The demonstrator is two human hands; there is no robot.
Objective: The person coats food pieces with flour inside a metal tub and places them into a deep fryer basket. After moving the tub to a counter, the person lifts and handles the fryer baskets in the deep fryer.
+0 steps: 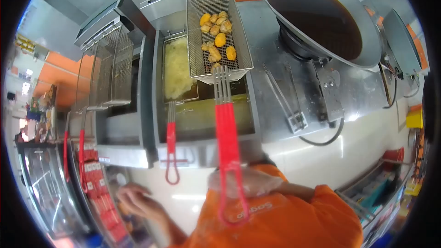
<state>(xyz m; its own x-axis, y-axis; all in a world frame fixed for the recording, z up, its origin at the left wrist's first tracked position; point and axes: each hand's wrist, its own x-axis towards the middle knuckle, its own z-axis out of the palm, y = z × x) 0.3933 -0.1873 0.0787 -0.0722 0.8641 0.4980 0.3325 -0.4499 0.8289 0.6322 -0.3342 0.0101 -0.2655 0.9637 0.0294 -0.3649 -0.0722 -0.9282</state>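
A wire fry basket (197, 64) hangs by its back hooks on the fryer's rear rail, raised above the oil. Browned fried pieces and several smooth orange-yellow ones (220, 40) lie in it. Its red handle (227, 142) points toward me. My right hand (262, 183), in a clear plastic glove, is just behind the handle's near end; its fingers are hidden, so I cannot tell whether it grips. My left hand (137, 200), bare and slightly blurred, hangs in front of the fryer with fingers loosely apart, holding nothing. A second basket with a red handle (171, 133) sits in pale, foaming oil (178, 66).
Metal tongs (287, 103) lie on the steel counter (271, 82) to the right. Behind them stands a large wok of dark liquid (317, 23). More baskets (120, 64) hang over another fryer at left. A crate (374, 193) stands at lower right.
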